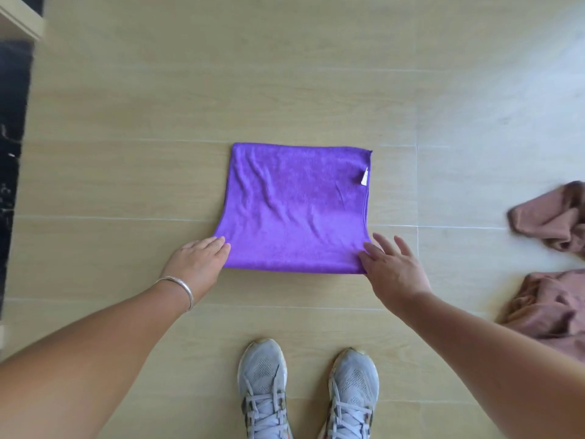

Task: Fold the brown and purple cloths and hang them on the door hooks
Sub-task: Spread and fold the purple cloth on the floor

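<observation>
Purple cloth [294,210] lies flat mid-frame on the floor [253,74], apparently folded; my left hand [198,258] and right hand [392,264] rest open-fingered at its lower corners. Brown cloth [552,264] at right looks unfolded; nothing hung.

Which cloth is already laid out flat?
The purple microfibre cloth between both hands; the two brown cloths at right lie crumpled.

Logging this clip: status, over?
Both hands open: left hand, right hand at purple cloth's near corners. Brown cloths crumpled right. Nothing obstructing.
</observation>
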Action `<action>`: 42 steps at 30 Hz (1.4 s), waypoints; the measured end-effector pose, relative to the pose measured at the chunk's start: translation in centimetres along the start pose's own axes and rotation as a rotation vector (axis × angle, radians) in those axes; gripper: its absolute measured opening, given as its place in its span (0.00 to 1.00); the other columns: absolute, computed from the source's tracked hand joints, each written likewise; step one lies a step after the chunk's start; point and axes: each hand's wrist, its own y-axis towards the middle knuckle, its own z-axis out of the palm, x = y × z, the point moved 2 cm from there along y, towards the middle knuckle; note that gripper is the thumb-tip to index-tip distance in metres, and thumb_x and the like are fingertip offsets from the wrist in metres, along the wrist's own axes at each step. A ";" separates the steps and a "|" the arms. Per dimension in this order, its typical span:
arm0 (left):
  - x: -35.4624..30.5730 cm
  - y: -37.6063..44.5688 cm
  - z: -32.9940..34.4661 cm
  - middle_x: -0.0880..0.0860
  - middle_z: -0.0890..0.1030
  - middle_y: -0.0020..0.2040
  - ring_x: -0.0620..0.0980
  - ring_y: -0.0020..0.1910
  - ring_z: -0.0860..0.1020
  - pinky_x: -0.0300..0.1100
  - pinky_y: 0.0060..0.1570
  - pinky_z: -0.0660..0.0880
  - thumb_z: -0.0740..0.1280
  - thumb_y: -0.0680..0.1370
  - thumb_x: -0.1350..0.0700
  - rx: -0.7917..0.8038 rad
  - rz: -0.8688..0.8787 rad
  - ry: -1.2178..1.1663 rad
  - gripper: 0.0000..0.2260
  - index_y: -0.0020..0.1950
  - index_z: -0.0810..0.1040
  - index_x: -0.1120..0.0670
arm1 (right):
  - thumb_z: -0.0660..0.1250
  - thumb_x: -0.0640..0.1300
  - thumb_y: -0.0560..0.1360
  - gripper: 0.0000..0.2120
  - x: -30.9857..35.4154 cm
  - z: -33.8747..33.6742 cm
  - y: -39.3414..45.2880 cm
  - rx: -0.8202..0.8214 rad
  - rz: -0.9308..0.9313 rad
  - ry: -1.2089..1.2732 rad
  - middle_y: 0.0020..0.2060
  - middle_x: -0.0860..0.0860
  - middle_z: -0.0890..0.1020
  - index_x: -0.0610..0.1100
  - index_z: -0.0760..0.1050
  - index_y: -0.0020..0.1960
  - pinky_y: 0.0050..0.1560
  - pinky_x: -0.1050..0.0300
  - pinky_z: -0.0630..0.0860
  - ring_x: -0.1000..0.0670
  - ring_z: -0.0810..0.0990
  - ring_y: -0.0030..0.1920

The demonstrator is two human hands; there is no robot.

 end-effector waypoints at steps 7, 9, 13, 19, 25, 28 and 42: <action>4.3 -2.9 -12.1 0.49 0.73 0.65 0.49 0.66 0.71 0.45 0.60 0.71 0.55 0.79 0.61 -0.033 -0.109 -0.012 0.17 0.66 0.69 0.50 | 0.53 0.40 0.79 0.18 -2.2 -12.3 -3.9 -0.074 0.054 0.033 0.68 0.53 0.71 0.48 0.71 0.67 0.75 0.45 0.47 0.48 0.52 0.77; 5.3 -3.9 -15.6 0.47 0.75 0.59 0.48 0.61 0.74 0.44 0.53 0.72 0.56 0.79 0.60 -0.048 -0.142 -0.006 0.13 0.61 0.70 0.48 | 0.53 0.39 0.79 0.19 -3.2 -15.7 -5.0 -0.103 0.068 0.049 0.67 0.53 0.72 0.48 0.71 0.67 0.75 0.46 0.47 0.48 0.52 0.77; 6.7 -6.7 -23.1 0.47 0.77 0.53 0.50 0.54 0.76 0.43 0.41 0.67 0.58 0.77 0.62 -0.058 -0.168 -0.016 0.11 0.54 0.69 0.48 | 0.53 0.40 0.79 0.17 -5.2 -23.0 -8.4 -0.128 0.102 0.028 0.61 0.55 0.75 0.51 0.74 0.61 0.74 0.47 0.48 0.49 0.54 0.77; 9.1 -12.4 -33.9 0.48 0.78 0.50 0.52 0.50 0.78 0.42 0.37 0.63 0.57 0.75 0.64 -0.101 -0.186 -0.003 0.11 0.49 0.69 0.49 | 0.54 0.38 0.77 0.18 -7.0 -34.2 -14.6 -0.178 0.146 0.035 0.59 0.58 0.79 0.54 0.77 0.56 0.74 0.49 0.49 0.51 0.58 0.76; 11.8 -19.7 -46.7 0.49 0.78 0.50 0.53 0.49 0.78 0.42 0.36 0.63 0.57 0.77 0.63 -0.161 -0.165 0.012 0.10 0.50 0.70 0.49 | 0.54 0.41 0.79 0.16 -8.6 -46.6 -21.8 -0.220 0.176 -0.017 0.58 0.58 0.79 0.55 0.77 0.55 0.75 0.50 0.49 0.52 0.59 0.75; 13.5 -23.3 -53.9 0.49 0.78 0.50 0.53 0.48 0.78 0.42 0.37 0.64 0.56 0.78 0.62 -0.208 -0.168 0.025 0.09 0.51 0.71 0.50 | 0.53 0.44 0.80 0.15 -9.3 -53.3 -25.1 -0.291 0.178 -0.036 0.60 0.58 0.79 0.55 0.77 0.56 0.74 0.50 0.50 0.52 0.60 0.75; 18.2 -39.6 -78.4 0.47 0.67 0.34 0.51 0.35 0.71 0.42 0.32 0.65 0.59 0.77 0.59 -0.561 -0.271 0.158 0.06 0.42 0.68 0.48 | 0.51 0.55 0.82 0.18 -12.2 -78.7 -40.0 -0.577 0.150 -0.234 0.54 0.56 0.81 0.53 0.78 0.55 0.64 0.55 0.65 0.53 0.72 0.63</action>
